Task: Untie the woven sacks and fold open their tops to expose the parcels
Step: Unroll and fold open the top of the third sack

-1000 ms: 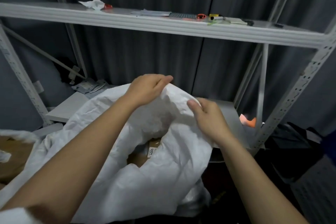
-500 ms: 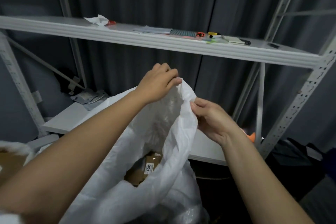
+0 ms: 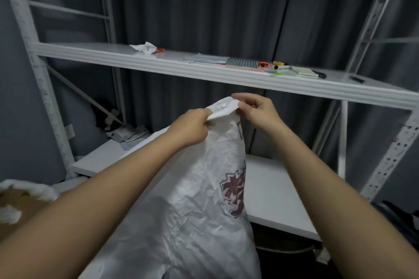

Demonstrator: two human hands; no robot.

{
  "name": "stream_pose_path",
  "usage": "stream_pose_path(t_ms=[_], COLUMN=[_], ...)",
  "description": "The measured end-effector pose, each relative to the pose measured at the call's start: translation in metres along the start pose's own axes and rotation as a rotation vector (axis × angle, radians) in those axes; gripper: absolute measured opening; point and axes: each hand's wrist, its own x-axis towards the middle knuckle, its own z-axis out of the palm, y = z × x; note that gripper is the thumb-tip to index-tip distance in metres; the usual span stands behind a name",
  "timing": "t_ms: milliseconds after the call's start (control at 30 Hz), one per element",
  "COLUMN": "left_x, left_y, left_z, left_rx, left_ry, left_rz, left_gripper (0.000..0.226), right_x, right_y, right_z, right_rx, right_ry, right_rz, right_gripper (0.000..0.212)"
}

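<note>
A white woven sack stands upright in front of the person, centre frame, its body crumpled and its top drawn up into a narrow peak just below the upper shelf of a white metal rack. A dark red printed mark shows on the sack's right side. The sack's mouth is pulled together at the top, so no parcels are visible inside it.

Left hand — fingers curled tight, gripping the bunched top edge of the sack from the left. Right hand pinches the same top edge from the right, thumb and forefinger on the fabric, the other fingers bent loosely behind. The two hands are close together, w/ the sack's top edge stretched between them.

Lower shelf sits behind and to the right of the sack; whether the sack's base rests on it or on the floor can't be told. Some grey packets lie at the shelf's back-left corner.

On the upper shelf: a crumpled white tissue at left, then flat papers, a dark ribbed pad, small orange and yellow items and a notepad toward the right. Dark curtain behind the rack. At far left — a second white sack w/ its top open, brown cardboard showing in it.
</note>
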Motion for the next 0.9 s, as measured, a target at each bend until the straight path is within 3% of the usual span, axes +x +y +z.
stream_pose_path(t_ms=[100, 200, 300, 500, 600, 667, 733, 833, 900], left_x=[0.006, 0.013, 0.02, 0.023, 0.025, 0.023, 0.019, 0.02, 0.021], left_y=[-0.008, -0.01, -0.016, -0.025, -0.031, -0.031, -0.026, -0.024, -0.028], left_z=[0.001, 0.004, 0.001, -0.005, 0.005, 0.013, 0.017, 0.023, 0.029], left_rx=[-0.016, -0.028, -0.044, -0.085, -0.1, -0.091, -0.055, 0.331, 0.534], left_ry=[-0.049, -0.098, -0.118, -0.136, -0.088, -0.081, -0.04, 0.129, 0.189], left_rz=[0.056, 0.095, 0.109, 0.142, 0.064, 0.01, 0.002, 0.092, 0.195], left_gripper=[0.015, 0.015, 0.021, 0.013, 0.011, 0.025, 0.024, 0.015, 0.026], right_x=[0.008, 0.023, 0.031, 0.024, 0.026, 0.025, 0.023, 0.021, 0.02], right_y=[-0.004, -0.019, -0.027, -0.015, 0.001, 0.009, 0.014, 0.02, 0.023], right_z=[-0.026, -0.031, -0.026, -0.022, -0.025, -0.027, -0.029, -0.034, -0.036], right_rx=[-0.653, -1.0, -1.272, -1.266, -1.232, -1.251, -1.319, -1.316, -1.315], right_ry=[-0.186, -0.419, -0.586, -0.616, -0.457, -0.352, -0.342, -0.42, -0.442], right_rz=[-0.279, -0.606, -0.724, -0.627, -0.683, -0.695, -0.684, -0.663, -0.7], right_gripper=[0.027, 0.013, 0.015, 0.02, 0.022, 0.033, 0.057, 0.078, 0.082])
